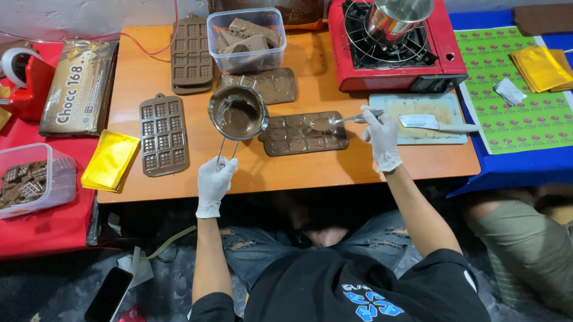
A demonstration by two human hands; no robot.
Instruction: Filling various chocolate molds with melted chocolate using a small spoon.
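Note:
My left hand point(214, 180), in a white glove, grips the wire handle of a small metal pot point(238, 112) with melted chocolate inside, held over the orange table point(280, 171). My gloved right hand point(382, 135) holds a metal spoon point(339, 121) whose bowl rests over a brown chocolate mould point(303, 134) lying between the two hands. A second mould of the same kind point(272, 85) lies just behind the pot.
A red portable stove point(393, 46) carries a steel pot point(398, 8). A cutting board point(417, 118) with a knife sits at right. Bar moulds point(164, 135), a tub of chocolate pieces point(247, 38), gold foil point(110, 159) and a phone point(108, 295) on the floor are nearby.

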